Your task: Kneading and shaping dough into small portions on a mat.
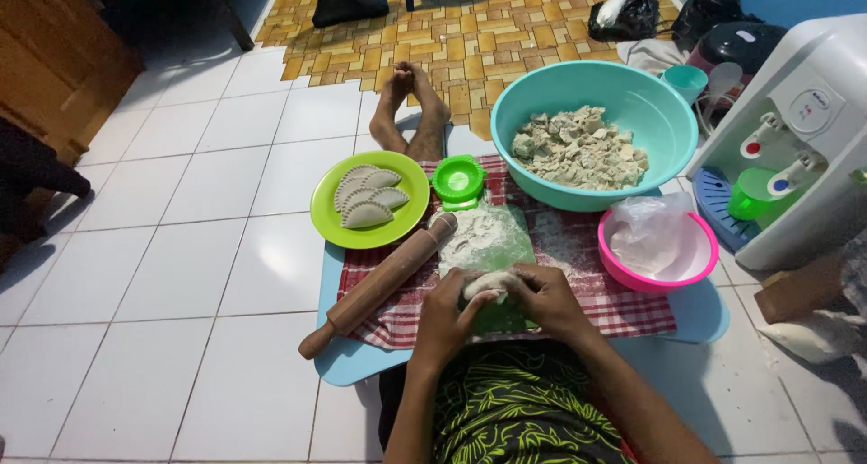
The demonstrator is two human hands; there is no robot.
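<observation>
While both hands close around it, the lump of dough [485,285] sits at the near edge of the floured green mat [492,238], on a red checked cloth [578,247] spread over a blue board [348,360] on the tiled floor [181,247]. The left hand [449,312] cups the lump from the left and the right hand [547,297] from the right, fingers curled over it, so each grip is narrow and holds the dough between them.

By its look the dough is soft and light: it should give under the fingertips, dent easily and tear if pulled thin. Flour on the mat suggests it is tacky, so dusted fingers and a gentle hold around the sides, not a pinch at one edge, would suit it best.

Just left of the hands lies a wooden rolling pin [379,283], slanting from near left to far right. Beyond it a green plate [330,216] carries folded pastries [368,196]. A green folding press [459,180] stands at the mat's far end, a teal bowl [542,89] of crumbled filling lies far right, and a pink bowl [700,261] holding a plastic bag is to the right.
</observation>
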